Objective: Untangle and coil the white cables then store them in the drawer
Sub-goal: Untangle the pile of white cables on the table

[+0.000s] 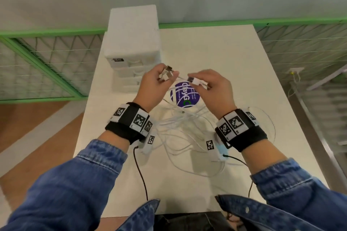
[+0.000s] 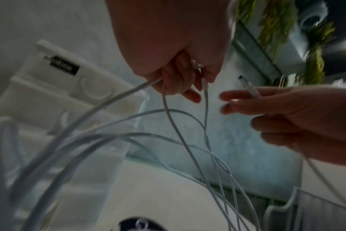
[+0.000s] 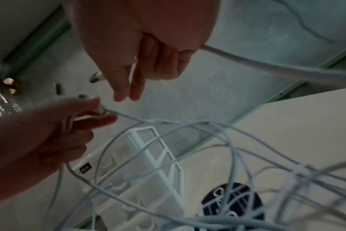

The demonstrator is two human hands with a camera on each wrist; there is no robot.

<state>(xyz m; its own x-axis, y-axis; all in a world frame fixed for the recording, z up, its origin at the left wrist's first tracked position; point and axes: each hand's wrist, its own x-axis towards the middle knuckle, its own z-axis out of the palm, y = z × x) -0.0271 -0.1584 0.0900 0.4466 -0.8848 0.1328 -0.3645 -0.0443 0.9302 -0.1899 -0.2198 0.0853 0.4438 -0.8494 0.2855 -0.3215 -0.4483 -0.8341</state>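
**Head view: cable ends gathered above the tangle**

Head view shows both hands raised over the table (image 1: 234,58). The left hand (image 1: 155,82) curls round a bunch of plugs, apparently two or three; the right hand (image 1: 214,88) pinches one plug (image 1: 195,80). The white cables (image 1: 184,127) hang from them in a loose, uncoiled tangle on the table, over one purple sticker (image 1: 185,94). One drawer unit (image 1: 132,47) stands at the far left, shut. Judged progress: early; untangling, coiling and storing all remain.
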